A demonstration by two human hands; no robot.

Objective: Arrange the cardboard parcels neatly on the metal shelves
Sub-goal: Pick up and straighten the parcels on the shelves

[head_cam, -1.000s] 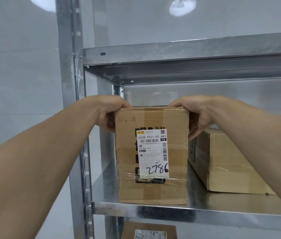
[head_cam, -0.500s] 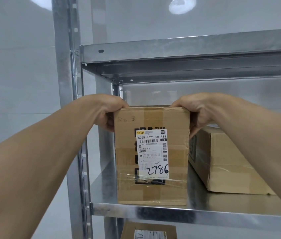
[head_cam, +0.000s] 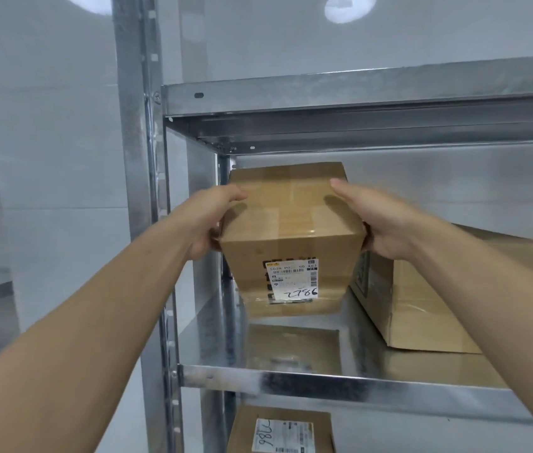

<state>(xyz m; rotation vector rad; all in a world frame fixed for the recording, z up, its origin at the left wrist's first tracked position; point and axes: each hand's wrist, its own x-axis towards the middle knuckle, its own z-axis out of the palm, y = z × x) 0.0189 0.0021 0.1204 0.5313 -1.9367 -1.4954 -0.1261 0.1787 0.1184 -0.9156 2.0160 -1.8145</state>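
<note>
Holding obs., head view: both hands are on one labelled cardboard parcel (head_cam: 291, 230) at the left end of the middle metal shelf (head_cam: 324, 385).

- Left hand (head_cam: 212, 220): grip closed on the parcel's upper left edge. The thumb lies over the top face and the palm is against the left side. The fingers are hidden behind the box.
- Right hand (head_cam: 379, 220): grip closed on the upper right edge. The thumb lies along the top face and the fingers curl down the right side.
- Parcel: brown, taped down the middle of the top. It is set back from the shelf's front rim, just right of the rear corner post. A white shipping label (head_cam: 294, 279) on the near face reads "2786" in handwriting. Its lower edge sits just above its own reflection in the shelf plate. Cannot tell whether the base rests flat or is slightly off the plate.
- Larger cardboard parcel (head_cam: 422, 308): on the same shelf, just to the right. It lies flat, and its left face is close to the held parcel and partly behind the right hand.
- Upper metal shelf (head_cam: 356, 93): directly above, with only its front rim and underside visible.
- Third parcel (head_cam: 281, 429): on the level below, near the left, with a label on its face. It is cut off by the bottom of the frame.
- Front upright post (head_cam: 134, 158): at the left of the rack, with a pale glossy wall (head_cam: 46, 125) behind it.
</note>
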